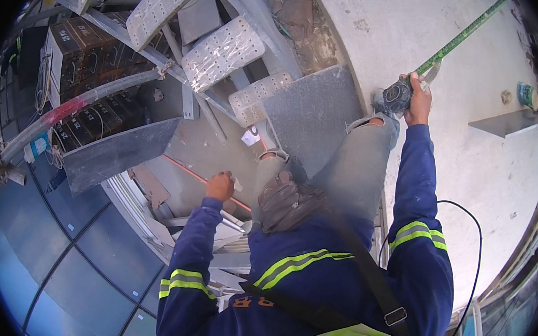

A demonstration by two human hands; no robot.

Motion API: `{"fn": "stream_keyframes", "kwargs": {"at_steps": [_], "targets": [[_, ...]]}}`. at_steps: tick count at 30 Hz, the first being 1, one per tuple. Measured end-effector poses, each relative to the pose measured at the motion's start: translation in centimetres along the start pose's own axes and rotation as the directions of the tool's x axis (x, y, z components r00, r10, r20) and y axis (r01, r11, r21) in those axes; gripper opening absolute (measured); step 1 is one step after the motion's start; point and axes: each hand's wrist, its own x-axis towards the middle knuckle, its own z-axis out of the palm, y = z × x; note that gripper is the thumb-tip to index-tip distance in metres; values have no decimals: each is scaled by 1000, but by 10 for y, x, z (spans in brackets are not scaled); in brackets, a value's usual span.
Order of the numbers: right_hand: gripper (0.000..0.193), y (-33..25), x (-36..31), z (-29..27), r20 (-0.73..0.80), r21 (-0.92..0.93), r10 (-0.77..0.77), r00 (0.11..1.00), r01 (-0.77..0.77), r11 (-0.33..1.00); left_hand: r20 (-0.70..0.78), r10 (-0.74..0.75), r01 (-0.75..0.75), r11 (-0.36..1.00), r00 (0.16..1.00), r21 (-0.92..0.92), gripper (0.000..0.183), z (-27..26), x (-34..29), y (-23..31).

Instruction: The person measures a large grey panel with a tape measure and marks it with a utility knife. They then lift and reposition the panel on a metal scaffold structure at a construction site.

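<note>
Logging the view from my remote station, largest items first. Broad off-white flat surface, scuffed and stained, fills the right side. Lower left, I note a grid of blue-tinted rectangular panels with dark seams. Between them is the wearer, in a navy-blue long-sleeved jacket with yellow-green and grey bands and faded, torn blue jeans.

Upper centre: a grey metal stair frame with pale, perforated treads. To its left I record a stack of dark brown boxes; a grey metal pipe with a red section crosses in front of them. A flat grey rectangular board lies beyond the knees.

Long, narrow green strip with dark markings: runs from the right hand toward the upper right, over the off-white surface. I read the right hand as clamped on its near end. A dark, rounded object with a circular emblem sits just left of that hand; kind uncertain.

Left hand: fingers curled, near the left thigh, a small whitish scrap at its edge. I cannot tell whether the fingers are closed on it.
</note>
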Motion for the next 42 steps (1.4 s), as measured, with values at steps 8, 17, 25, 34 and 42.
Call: {"fn": "stream_keyframes", "kwargs": {"at_steps": [8,17,25,34,42], "targets": [[20,91,-118,4,-97,220,274,957,-248,943,-218,42,-98,962,975,-256,46,-60,228,103],[17,144,-113,-35,-79,240,539,838,-509,827,-37,-44,46,998,998,52,60,-14,341,128],[16,199,-162,-40,-154,189,549,822,-521,833,9,42,-43,992,999,121,77,-9,373,139],[17,222,-179,-38,-115,128,640,759,-628,768,29,-33,29,994,999,108,76,7,318,99],[17,235,-187,-31,-80,65,681,728,-678,732,16,-62,61,997,998,57,73,17,308,82]]}}
